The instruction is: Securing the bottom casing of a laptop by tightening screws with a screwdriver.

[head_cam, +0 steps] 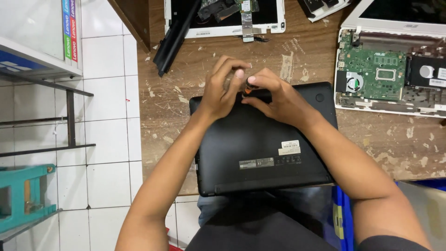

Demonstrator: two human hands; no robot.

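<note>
Head view: both hands grip screwdriver over laptop.

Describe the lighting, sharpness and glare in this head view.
Head view: even, soft light with faint shadows; the black laptop and worn table are sharp; slight blur on the left hand and right hand; mild sheen on the floor tiles.

Black laptop, closed, flipped bottom-up on the worn wooden table, at the near edge and overhanging it slightly. Two label stickers on the underside, right of centre. Small screwdriver with orange collar and dark handle, upright, tip at the laptop's far edge, mid-width; mostly hidden by fingers.
</note>
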